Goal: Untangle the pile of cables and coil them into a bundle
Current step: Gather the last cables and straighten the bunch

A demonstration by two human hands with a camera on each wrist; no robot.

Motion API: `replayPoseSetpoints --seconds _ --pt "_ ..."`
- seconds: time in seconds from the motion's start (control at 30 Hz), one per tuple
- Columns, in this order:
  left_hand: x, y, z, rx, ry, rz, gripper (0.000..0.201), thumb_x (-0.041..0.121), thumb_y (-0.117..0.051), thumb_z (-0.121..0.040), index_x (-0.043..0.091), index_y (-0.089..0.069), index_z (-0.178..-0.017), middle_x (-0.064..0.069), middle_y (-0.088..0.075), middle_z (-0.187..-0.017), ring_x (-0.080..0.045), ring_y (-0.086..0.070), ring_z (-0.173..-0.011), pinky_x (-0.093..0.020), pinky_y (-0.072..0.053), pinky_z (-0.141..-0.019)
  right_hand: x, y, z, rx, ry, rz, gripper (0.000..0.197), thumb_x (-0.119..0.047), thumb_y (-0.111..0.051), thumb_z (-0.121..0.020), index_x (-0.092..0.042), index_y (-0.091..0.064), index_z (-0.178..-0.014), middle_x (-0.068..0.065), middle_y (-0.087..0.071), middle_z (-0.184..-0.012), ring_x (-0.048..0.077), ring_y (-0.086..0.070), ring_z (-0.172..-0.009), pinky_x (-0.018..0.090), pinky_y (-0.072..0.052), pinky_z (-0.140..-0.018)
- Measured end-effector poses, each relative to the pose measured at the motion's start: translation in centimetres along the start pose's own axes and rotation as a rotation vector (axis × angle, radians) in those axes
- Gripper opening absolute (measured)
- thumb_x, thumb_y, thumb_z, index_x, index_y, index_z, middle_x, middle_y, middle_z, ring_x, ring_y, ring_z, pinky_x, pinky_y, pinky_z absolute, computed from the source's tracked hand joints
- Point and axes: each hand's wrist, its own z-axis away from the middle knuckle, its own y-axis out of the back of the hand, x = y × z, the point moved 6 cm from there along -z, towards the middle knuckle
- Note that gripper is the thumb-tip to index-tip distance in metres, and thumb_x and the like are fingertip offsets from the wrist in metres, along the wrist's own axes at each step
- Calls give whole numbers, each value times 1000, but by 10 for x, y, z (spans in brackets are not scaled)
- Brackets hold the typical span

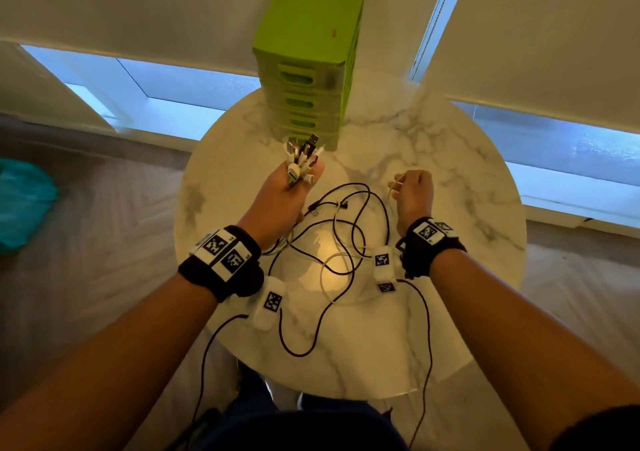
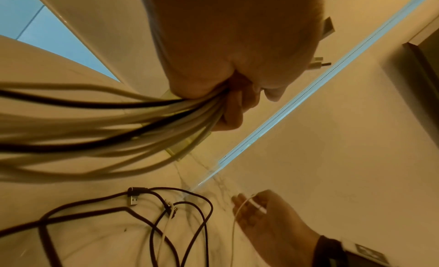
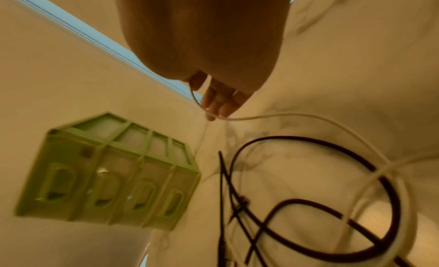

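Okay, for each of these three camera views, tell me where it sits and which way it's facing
Head: worn on the head, looking forward and down at the marble table; both forearms and hands show.
Left wrist: under the left hand, looking along it; its fist grips a cable bunch.
Right wrist: under the right hand, facing the green drawer unit; fingers pinch a thin white cable.
Shared: dark cables appear in all three.

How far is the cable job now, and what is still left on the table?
Partly done. The left hand grips a gathered bunch of cable ends, plugs pointing up. The right hand pinches one thin white cable. Left: dark cables lie looped and crossing on the marble table; no coiled bundle yet.
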Motion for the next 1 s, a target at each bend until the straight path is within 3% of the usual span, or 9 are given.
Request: replayPoseSetpoints --seconds 0.1,0.17,0.23,0.3,0.4,0.53,0.7,0.9,1.0 --pt "-2 4 -3 39 14 9 14 43 -53 -104 31 -60 -103 17 -43 -56 -4 -37 -53 -26 -42 -53 -44 -5 28 -91 217 -100 12 -18 -35 -105 -14 -44 -97 9 -63 -86 23 -67 -72 31 -54 -64" --pt "-3 9 -6 68 25 49 26 40 -54 -105 19 -57 -119 16 -38 -58 -6 -35 -54 -25 -44 -54 -71 -18 65 -260 427 9 11 -20 -38 -106 -16 -44 -98 6 -57 -78 20 -58 -65 37 -52 -60" --pt "3 14 -7 75 15 137 9 35 -55 -105 27 -58 -108 11 -31 -62 -7 -30 -54 -23 -41 -52 -83 -35 106 -419 576 186 12 -24 -40 -107 -19 -45 -98 0 -50 -72 12 -47 -62 38 -46 -59" --pt "10 20 -6 67 33 230 16 27 -56 -104 31 -49 -89 9 -28 -63 -9 -26 -54 -24 -33 -50 -85 -54 144 -550 656 315 11 -24 -41 -107 -19 -47 -100 -8 -46 -69 5 -40 -59 25 -38 -58" --pt "18 32 -2 17 17 364 18 27 -58 -92 29 -46 -80 6 -24 -65 -10 -21 -56 -26 -22 -50 -82 -76 184 -668 710 405 14 -24 -41 -107 -17 -53 -107 -12 -47 -72 2 -44 -61 17 -33 -58" --pt "25 54 8 -61 -67 343 23 35 -75 -91 35 -61 -72 8 -30 -62 -8 -29 -52 -23 -31 -48 -87 -94 207 -661 737 471 15 -24 -42 -106 -18 -55 -112 -14 -50 -81 1 -47 -67 15 -37 -62" --pt "27 77 10 -46 -76 261 20 31 -71 -94 32 -59 -79 15 -45 -62 -5 -45 -55 -22 -41 -49 -97 -112 224 -625 865 646 16 -23 -44 -104 -16 -55 -114 2 -64 -98 19 -57 -80 38 -48 -71" --pt "27 98 2 -74 -45 302 17 35 -53 -105 25 -49 -92 4 -33 -71 -7 -27 -52 -23 -25 -48 -102 -126 233 -550 854 714 20 -32 -37 -107 -18 -50 -111 2 -63 -87 21 -55 -71 40 -46 -64" --pt "30 109 -2 -100 -85 231 23 40 -48 -107 20 -51 -95 -1 -43 -79 -6 -36 -58 -22 -31 -51 -96 -125 235 -528 826 774 27 -39 -31 -108 -19 -49 -113 -1 -62 -81 22 -57 -67 38 -44 -62"
